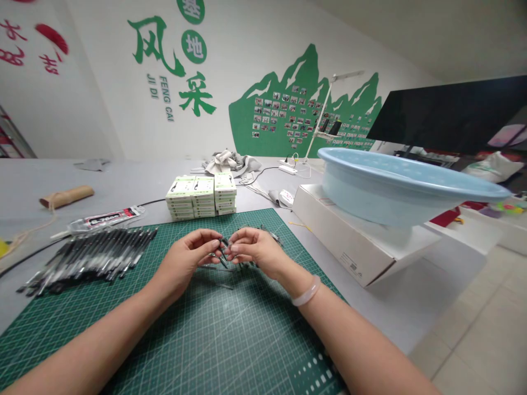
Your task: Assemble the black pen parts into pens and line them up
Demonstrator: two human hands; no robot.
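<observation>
Above the green cutting mat [197, 334], my two hands meet almost fingertip to fingertip. My left hand [196, 249] pinches a thin dark piece [223, 253] that looks like a pen part. Close against it, my right hand [257, 249] has its fingers pinched at the same spot; its fingers partly hide what they grip. Thin rods [222, 286] lie on the mat under the hands. More small dark pieces [272, 235] show behind my right hand. A wide row of black and clear pens [94, 255] rests to the left of my left hand.
Stacked white-and-green boxes [201, 197] stand behind the mat. To the right, a blue basin [370, 192] sits on a white carton [349, 241]. A plastic pen packet [105, 219] and a brown roll [68, 196] lie left. Cloth [230, 162] and a power strip [287, 169] are farther back.
</observation>
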